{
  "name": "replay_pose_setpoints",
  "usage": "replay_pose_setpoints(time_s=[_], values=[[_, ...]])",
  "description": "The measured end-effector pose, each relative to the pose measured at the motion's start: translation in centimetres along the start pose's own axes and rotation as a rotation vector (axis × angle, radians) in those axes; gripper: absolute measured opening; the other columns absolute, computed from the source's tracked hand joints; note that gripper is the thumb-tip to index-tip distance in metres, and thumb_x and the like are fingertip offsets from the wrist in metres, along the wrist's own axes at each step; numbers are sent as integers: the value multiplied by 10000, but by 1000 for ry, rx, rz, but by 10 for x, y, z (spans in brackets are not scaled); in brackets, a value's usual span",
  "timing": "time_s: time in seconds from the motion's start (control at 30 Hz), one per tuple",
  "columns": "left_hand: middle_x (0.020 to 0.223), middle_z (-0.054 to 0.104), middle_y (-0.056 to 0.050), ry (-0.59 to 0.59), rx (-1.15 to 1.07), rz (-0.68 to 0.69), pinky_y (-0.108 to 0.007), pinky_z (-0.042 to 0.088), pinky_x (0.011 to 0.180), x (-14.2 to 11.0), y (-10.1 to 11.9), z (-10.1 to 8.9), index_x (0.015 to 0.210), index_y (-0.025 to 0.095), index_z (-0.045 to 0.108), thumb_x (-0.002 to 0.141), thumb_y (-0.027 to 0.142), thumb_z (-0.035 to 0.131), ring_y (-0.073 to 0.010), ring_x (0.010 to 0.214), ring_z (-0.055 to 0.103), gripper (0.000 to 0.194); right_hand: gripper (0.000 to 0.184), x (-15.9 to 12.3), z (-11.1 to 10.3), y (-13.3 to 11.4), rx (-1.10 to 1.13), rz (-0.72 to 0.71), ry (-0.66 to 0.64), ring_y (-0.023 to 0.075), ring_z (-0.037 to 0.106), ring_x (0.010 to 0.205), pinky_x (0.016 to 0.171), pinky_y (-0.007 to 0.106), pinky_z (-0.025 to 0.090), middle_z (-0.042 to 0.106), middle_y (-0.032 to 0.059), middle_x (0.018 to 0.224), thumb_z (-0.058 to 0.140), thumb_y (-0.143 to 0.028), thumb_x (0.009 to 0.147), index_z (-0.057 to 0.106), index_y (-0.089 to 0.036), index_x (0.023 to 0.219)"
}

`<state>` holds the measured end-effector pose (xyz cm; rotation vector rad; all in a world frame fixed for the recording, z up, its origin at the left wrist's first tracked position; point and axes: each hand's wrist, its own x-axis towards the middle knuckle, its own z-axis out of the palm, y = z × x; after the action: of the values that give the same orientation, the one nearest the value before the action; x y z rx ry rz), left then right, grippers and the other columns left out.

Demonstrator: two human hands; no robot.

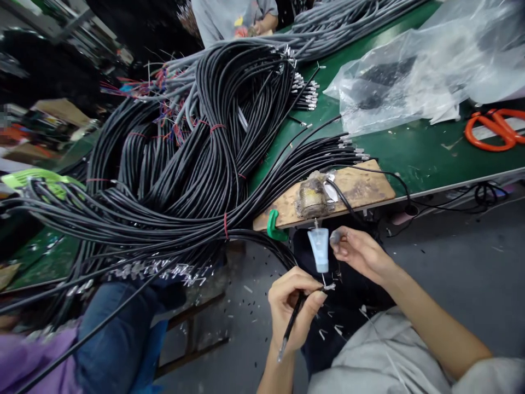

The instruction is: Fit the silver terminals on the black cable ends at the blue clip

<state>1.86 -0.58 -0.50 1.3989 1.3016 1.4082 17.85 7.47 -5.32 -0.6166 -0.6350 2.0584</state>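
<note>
My left hand (293, 306) is closed around a black cable (292, 327), its stripped, frayed end pointing up and to the right. That end meets a thin metal rod (324, 280) below a pale blue tapered plastic piece (319, 249); whether they touch I cannot tell. The blue piece hangs from the shaft of a small, grimy motor (312, 197) fixed on a wooden board (361, 186). My right hand (359, 251) is beside the blue piece, fingers loosely bent and apart, holding nothing visible. A grey cover (337, 236) sits on one fingertip.
Bundles of black cables (184, 191) fill the green table (414, 148), with grey cables (328, 27) behind. A green clamp (275, 225) grips the board. Orange-handled scissors (488, 131) and a plastic bag (394, 76) lie right. Other people (229, 22) are behind and at lower left.
</note>
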Motion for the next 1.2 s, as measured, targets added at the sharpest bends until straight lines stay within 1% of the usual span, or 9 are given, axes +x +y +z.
replay_pose_setpoints(time_s=[0.13,0.3,0.4,0.53,0.77,0.9,1.03,1.1,1.2], values=[[599,632,-32,-104,26,-24,-221,426,517,-1,-3,-4,701,164,719,797,244,696,-123,542,557,127,174,-32,-3,-8,-371,-270,149,123,455,623,565,270,349,528,-1,694,719,-339,808,641,-187,776],[615,647,-48,-244,239,-242,-200,416,454,5,-8,6,702,129,704,832,219,626,-107,475,544,177,220,-65,29,-3,-1108,-723,-93,189,524,720,685,354,404,644,41,768,789,-227,733,638,-203,890],[608,616,-18,-238,289,-231,-188,399,470,5,-7,13,693,138,682,753,120,662,-98,503,513,66,185,-63,39,3,-1211,-814,-11,189,527,727,688,356,418,656,60,793,699,-113,792,619,-191,940],[737,620,-34,-181,218,-112,-209,436,544,-1,-5,12,817,160,698,775,120,663,-125,621,557,67,103,-48,30,2,-1042,-705,163,158,492,629,610,321,414,586,18,665,657,-128,824,594,-194,778],[707,567,-19,-103,314,-67,-213,390,515,-8,1,15,831,162,675,833,148,629,-120,594,524,48,45,-47,24,-2,-1053,-643,113,177,518,672,633,334,415,607,33,717,645,-177,832,605,-197,831],[682,578,-16,-230,396,44,-224,395,533,-6,3,15,811,158,652,816,115,630,-118,578,525,49,223,-46,25,2,-1062,-581,136,150,456,625,637,321,380,496,-1,632,521,-165,896,493,-201,678],[660,555,-9,-359,446,91,-224,365,496,-4,4,15,810,158,648,829,122,607,-105,534,488,58,410,-40,20,6,-1051,-476,185,119,359,537,555,290,312,339,-43,537,535,-234,900,346,-211,537],[648,534,-2,-323,479,88,-219,358,484,-5,4,16,817,159,650,846,131,590,-102,525,476,72,451,-37,16,2,-988,-412,231,112,360,524,524,279,295,345,-42,525,554,-297,902,353,-206,508],[652,536,-2,-196,504,75,-202,363,464,-6,3,19,830,160,655,863,141,579,-100,527,488,85,402,-37,10,-10,-881,-347,261,121,455,559,556,272,352,482,-10,582,497,-366,938,515,-182,581]])
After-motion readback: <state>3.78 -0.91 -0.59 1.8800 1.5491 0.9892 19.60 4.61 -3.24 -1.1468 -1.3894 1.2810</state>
